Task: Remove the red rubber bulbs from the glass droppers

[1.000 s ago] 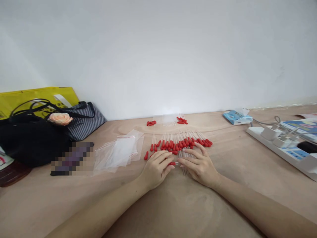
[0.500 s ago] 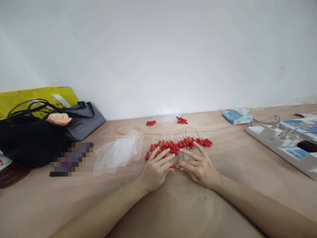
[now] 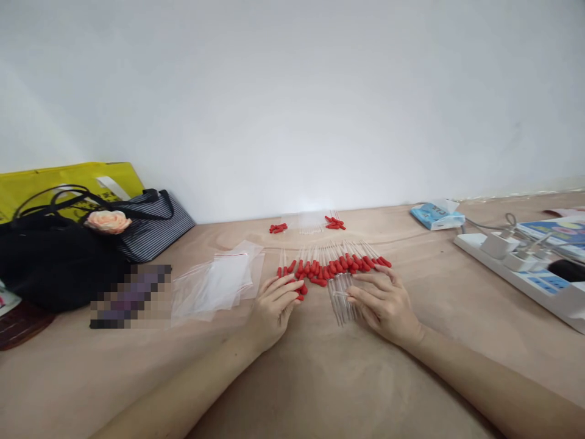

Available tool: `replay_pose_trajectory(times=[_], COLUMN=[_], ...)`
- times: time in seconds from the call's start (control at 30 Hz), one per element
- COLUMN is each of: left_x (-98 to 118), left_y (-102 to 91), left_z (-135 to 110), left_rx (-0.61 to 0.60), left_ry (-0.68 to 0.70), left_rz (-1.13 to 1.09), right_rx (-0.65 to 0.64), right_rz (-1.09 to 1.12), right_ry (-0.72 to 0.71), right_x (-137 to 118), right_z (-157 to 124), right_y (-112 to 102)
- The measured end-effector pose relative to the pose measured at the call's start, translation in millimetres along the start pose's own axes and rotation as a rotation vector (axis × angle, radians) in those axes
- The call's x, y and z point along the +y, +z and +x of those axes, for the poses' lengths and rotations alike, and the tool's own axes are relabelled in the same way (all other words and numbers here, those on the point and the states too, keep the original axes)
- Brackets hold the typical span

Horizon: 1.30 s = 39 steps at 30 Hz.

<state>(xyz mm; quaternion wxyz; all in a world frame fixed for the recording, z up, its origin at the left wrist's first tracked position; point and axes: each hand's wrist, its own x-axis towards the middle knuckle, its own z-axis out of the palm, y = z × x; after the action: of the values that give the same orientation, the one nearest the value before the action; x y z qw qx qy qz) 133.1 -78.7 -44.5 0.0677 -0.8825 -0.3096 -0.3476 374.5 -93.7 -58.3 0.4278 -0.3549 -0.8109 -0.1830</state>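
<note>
My left hand (image 3: 274, 311) is closed, its fingertips pinching a red rubber bulb (image 3: 300, 297) just in front of a few loose bulbs that it partly hides. Between the fingers and thumb of my right hand (image 3: 386, 305) is a glass dropper tube (image 3: 340, 294), pointing left towards the bulb but apart from it. Beneath that hand lies a bundle of bare glass tubes (image 3: 337, 308), partly covered by the fingers. Behind both hands spreads a row of glass droppers with red bulbs (image 3: 336, 266), their thin tips towards the wall.
Clear zip bags (image 3: 223, 280) are fanned out on the left. Bagged red-bulb droppers (image 3: 336, 223) lie by the wall. Further left stand a striped bag (image 3: 158, 225) and a yellow bag (image 3: 109, 174). A tissue pack (image 3: 436, 215) and a power strip (image 3: 525, 277) are on the right.
My hands have moved apart, the left one to the left with the red bulb, the right one to the right with the tube. The bulb and tube were close together between them before.
</note>
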Motion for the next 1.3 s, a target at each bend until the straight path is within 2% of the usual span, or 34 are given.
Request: replay_pose_trajectory(times=[0.07, 0.17, 0.3, 0.4, 0.47, 0.63, 0.77, 0.9, 1.03, 1.2, 1.3], left_x=[-1, -9, -36, -53, -56, -45, -43, -44, -41, -39, -40], left_y=[-6.0, -17.3, -27.6, -25.8, -20.9, -12.6, -22.4, -34.6, -33.8, -26.8, -27.2], left_z=[2, 8, 14, 12, 10, 7, 11, 15, 15, 15, 15], left_rx=[0.075, 0.136, 0.045, 0.002, -0.003, -0.074, -0.102, -0.203, -0.248, -0.137, -0.122], left_ry=[-0.109, -0.365, -0.758, -0.932, -0.962, -0.917, -0.902, -0.895, -1.007, -1.165, -1.2], left_rz=[-0.033, -0.066, -0.2, -0.32, -0.337, -0.325, -0.214, -0.074, -0.288, -0.609, -0.644], right_rx=[-0.027, -0.074, -0.11, -0.107, -0.109, -0.14, -0.117, -0.11, -0.137, -0.165, -0.182], right_rz=[0.007, 0.069, 0.119, 0.153, 0.158, 0.112, 0.125, 0.163, 0.18, 0.197, 0.192], right_ry=[0.085, 0.209, 0.293, 0.33, 0.36, 0.37, 0.315, 0.288, 0.289, 0.3, 0.3], right_x=[5, 11, 14, 14, 14, 12, 11, 7, -1, -7, -7], right_z=[-2, -3, -4, -5, -5, -5, -6, -5, -3, -1, -1], right_y=[0, 4, 11, 11, 10, 12, 18, 21, 18, 14, 14])
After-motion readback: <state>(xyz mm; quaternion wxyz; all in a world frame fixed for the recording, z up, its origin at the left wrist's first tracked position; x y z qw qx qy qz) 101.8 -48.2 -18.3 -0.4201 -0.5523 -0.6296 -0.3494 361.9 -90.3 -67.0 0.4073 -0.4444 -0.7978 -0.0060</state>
